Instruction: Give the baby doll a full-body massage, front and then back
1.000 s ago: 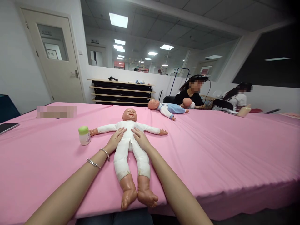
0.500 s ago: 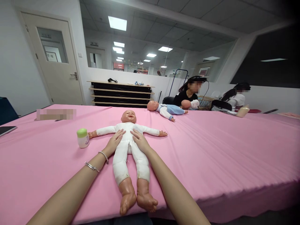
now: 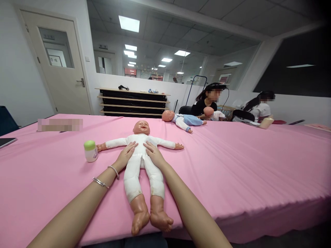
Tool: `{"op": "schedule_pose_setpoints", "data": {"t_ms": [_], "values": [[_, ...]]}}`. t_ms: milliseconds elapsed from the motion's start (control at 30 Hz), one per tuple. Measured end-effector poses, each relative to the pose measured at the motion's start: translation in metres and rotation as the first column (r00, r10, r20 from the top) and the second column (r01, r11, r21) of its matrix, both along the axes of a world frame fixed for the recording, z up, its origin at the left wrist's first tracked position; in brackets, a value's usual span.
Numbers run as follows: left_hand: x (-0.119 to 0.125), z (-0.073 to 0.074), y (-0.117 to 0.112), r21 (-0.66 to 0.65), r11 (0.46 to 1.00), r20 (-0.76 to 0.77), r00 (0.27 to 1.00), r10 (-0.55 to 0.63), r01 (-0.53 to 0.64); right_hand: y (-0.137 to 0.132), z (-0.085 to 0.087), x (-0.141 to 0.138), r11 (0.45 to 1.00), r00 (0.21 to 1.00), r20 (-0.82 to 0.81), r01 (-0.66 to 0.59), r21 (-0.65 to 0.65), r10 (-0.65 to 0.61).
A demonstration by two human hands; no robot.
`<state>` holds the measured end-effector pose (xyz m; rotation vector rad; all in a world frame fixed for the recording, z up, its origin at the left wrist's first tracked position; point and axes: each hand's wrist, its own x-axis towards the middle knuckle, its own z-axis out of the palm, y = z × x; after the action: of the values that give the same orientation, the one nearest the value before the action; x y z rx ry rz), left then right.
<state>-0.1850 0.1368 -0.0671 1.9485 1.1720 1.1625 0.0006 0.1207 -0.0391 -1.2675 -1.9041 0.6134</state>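
A baby doll with a white cloth body lies on its back, arms spread and feet toward me. My left hand rests flat on the left side of its torso, fingers stretched out. On the torso's right side lies my right hand, also flat with extended fingers. Neither hand grips anything. Close to the doll's hand on the left stands a small white jar with a green lid.
Pink cloth covers the table. Farther back lies a second doll in blue and white. Beyond it, a person in black handles another doll. At right are another person and a yellowish bottle.
My hands stay in place on the doll's torso. In the background, the doll by the person in black has its head raised and shifted slightly right. The view has shifted slightly.
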Motion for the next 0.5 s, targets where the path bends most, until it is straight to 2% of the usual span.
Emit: {"op": "schedule_pose_setpoints", "data": {"t_ms": [500], "values": [[-0.0006,-0.0027,0.0014,-0.004,1.0,0.01,1.0,-0.002,0.002,-0.0012,0.0009,-0.0001,1.0,1.0,-0.014,0.0,-0.012,0.0]]}}
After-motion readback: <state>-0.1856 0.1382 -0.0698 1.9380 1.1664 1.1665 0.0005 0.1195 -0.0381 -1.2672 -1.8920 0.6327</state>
